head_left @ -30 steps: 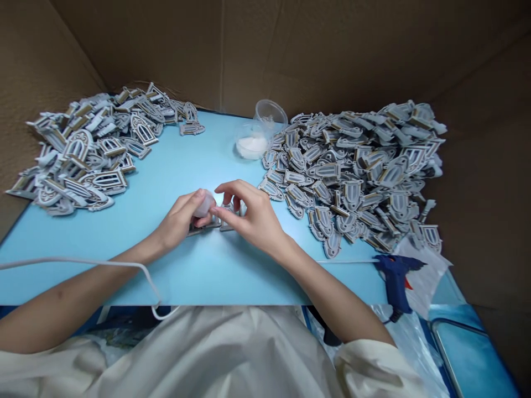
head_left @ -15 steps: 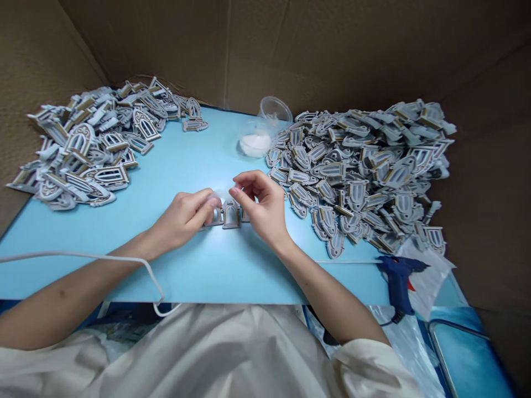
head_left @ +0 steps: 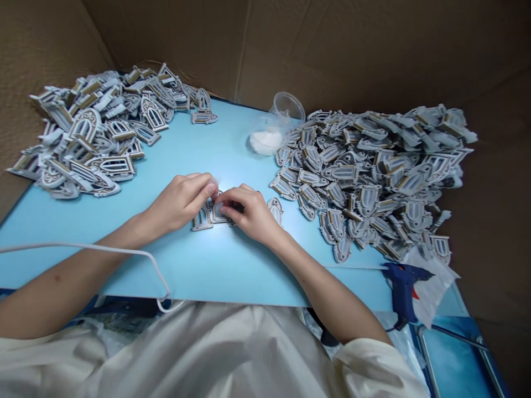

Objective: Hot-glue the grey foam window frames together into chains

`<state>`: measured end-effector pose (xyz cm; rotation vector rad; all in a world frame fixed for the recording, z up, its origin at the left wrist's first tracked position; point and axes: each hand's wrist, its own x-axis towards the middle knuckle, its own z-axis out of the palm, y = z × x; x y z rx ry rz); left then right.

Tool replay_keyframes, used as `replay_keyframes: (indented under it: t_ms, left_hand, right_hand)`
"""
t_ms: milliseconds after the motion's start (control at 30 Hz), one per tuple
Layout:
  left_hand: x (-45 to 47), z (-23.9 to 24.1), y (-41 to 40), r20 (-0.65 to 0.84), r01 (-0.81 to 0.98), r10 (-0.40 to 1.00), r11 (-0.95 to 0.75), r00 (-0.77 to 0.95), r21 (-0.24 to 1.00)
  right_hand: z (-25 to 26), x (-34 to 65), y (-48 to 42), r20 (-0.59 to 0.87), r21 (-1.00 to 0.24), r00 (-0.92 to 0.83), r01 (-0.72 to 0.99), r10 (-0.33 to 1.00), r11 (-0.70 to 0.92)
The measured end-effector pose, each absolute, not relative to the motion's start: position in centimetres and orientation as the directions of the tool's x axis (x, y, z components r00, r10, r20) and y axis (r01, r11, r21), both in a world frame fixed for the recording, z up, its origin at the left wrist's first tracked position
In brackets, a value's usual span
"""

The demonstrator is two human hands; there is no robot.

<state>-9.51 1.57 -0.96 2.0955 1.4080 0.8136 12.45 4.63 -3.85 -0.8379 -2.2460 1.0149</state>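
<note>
My left hand [head_left: 185,200] is closed in a pinch around a small translucent whitish piece, mostly covered by the fingers. Close beside it, my right hand [head_left: 251,214] has thumb and forefinger drawn together low over a grey arched window piece [head_left: 219,214]; what they pinch, if anything, is too small to make out. Another arched window piece [head_left: 202,218] lies on the table under my left fingertips. To the right of my right hand rests one more arched piece [head_left: 275,210], partly covered by that hand. These pieces form a row, its middle hidden by my right hand.
Piles of window pieces stand at the left [head_left: 87,138] and right [head_left: 365,177]. Between them, at the back, are a clear cup [head_left: 288,106] and a tub of white material [head_left: 266,142]. A blue glue gun [head_left: 402,290] lies front right; a white cable [head_left: 103,247] crosses my left forearm.
My right hand has moved left and down, its fingertips now over a window piece beside my left hand. An arched piece has come into sight at its right. The view has shifted slightly.
</note>
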Motion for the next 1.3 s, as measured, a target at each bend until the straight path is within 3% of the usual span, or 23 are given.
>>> replay_keyframes:
  t_ms: [367, 467, 600, 667, 800, 1167, 1300]
  left_hand:
    - [-9.6, -0.8, 1.6, 0.222, 0.646, 0.943, -0.332, 0.248, 0.688]
    - [-9.5, -0.4, 1.3, 0.271, 0.628, 0.943, -0.33, 0.192, 0.705]
    - [-9.1, 0.0, 0.9, 0.214, 0.564, 0.942, -0.328, 0.26, 0.758]
    - [-8.8, 0.0, 0.7, 0.193, 0.525, 0.928, -0.343, 0.32, 0.779]
    - [-8.4, 0.0, 0.4, 0.209, 0.47, 0.911, -0.367, 0.356, 0.803]
    - [-8.8, -0.4, 1.0, 0.141, 0.393, 0.951, -0.246, 0.276, 0.886]
    - [-8.8, -0.5, 1.2, 0.118, 0.303, 0.975, -0.171, 0.187, 0.937]
  right_hand:
    - [-3.9, 12.5, 4.2, 0.224, -0.536, -0.695, 0.498, 0.683, 0.682]
    - [-3.5, 12.5, 4.0, 0.274, -0.624, -0.624, 0.464, 0.732, 0.629]
    - [-2.9, 12.4, 4.0, 0.284, -0.887, -0.423, 0.224, 0.861, 0.403]
    - [-2.5, 12.2, 3.9, 0.25, -0.942, -0.369, 0.121, 0.895, 0.313]
    - [-1.6, 12.1, 3.7, 0.241, -0.961, -0.343, 0.044, 0.908, 0.272]
    - [-1.2, 11.5, 5.7, 0.224, -0.957, -0.444, 0.07, 0.867, 0.283]
    - [-1.0, 11.0, 6.8, 0.137, -0.982, -0.458, 0.051, 0.878, 0.18]
